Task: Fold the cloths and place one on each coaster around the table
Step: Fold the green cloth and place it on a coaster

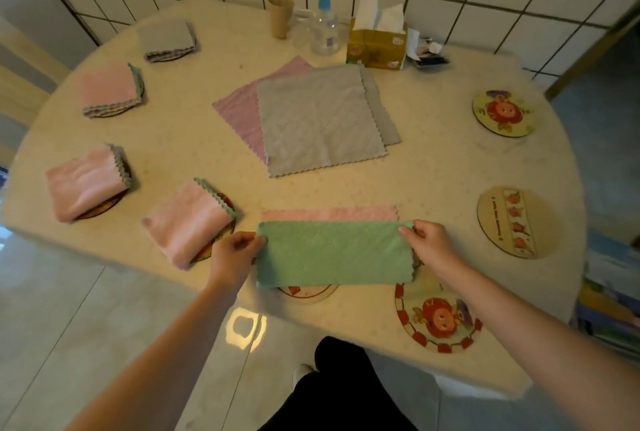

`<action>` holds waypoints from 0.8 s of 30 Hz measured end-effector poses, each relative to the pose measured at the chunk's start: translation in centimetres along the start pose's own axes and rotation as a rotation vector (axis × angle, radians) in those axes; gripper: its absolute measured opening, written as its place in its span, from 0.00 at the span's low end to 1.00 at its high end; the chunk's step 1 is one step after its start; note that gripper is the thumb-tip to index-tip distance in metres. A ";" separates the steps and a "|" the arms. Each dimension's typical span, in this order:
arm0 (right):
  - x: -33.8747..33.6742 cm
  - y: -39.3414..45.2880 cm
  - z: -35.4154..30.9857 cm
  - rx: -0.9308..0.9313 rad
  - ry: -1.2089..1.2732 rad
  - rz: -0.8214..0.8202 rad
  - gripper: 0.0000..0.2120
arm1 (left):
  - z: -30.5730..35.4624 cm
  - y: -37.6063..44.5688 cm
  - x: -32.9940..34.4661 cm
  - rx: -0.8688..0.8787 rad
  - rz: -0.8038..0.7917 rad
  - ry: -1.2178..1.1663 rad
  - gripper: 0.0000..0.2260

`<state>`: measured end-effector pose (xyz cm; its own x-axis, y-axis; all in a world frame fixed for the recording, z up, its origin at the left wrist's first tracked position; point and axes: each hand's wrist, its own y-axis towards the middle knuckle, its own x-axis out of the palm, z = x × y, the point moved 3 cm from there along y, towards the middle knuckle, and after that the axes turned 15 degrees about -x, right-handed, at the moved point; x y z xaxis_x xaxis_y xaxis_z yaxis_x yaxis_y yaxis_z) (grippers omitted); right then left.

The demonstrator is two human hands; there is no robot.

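Note:
A green-and-pink cloth (pixel 332 252) lies half folded at the table's near edge, green side up with a pink strip showing behind. My left hand (pixel 232 255) pinches its left corner and my right hand (pixel 431 243) pinches its right corner. It partly covers a coaster (pixel 308 292). Several folded cloths sit on coasters along the left: pink ones (pixel 188 221), (pixel 86 182), (pixel 110 89) and a grey one (pixel 168 39). A flat stack of grey cloths (pixel 318 118) over a pink one lies mid-table. Bare coasters (pixel 438 318), (pixel 516 221), (pixel 502 113) sit on the right.
At the back stand a paper cup (pixel 280 16), a pump bottle (pixel 323 28), a tissue box (pixel 377 44) and small clutter (pixel 427 52). A tiled wall is behind the round table (pixel 433 167). My dark-clad legs (pixel 343 389) are below its near edge.

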<state>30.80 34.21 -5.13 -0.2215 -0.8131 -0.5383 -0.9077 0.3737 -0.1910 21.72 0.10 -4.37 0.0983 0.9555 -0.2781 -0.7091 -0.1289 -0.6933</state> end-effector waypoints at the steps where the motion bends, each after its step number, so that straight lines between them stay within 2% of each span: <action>1: 0.4 1.4 0.2 0.014 -0.017 -0.005 0.16 | 0.3 0.9 0.5 -0.025 0.026 0.005 0.03; 4: 1.1 4.0 0.8 0.036 -0.074 -0.049 0.13 | 0.8 2.8 1.5 -0.062 0.092 0.037 0.05; 11: 1.5 6.1 1.8 -0.006 -0.112 -0.066 0.18 | 1.0 4.6 1.9 -0.059 0.176 0.216 0.07; 24: 1.7 7.0 0.6 -0.046 -0.277 -0.090 0.14 | 1.9 4.5 2.7 -0.018 0.250 0.323 0.07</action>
<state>24.26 35.69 -7.87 -0.0395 -0.6871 -0.7255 -0.9360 0.2797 -0.2139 17.45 2.58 -7.01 0.1404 0.7621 -0.6320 -0.7271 -0.3539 -0.5883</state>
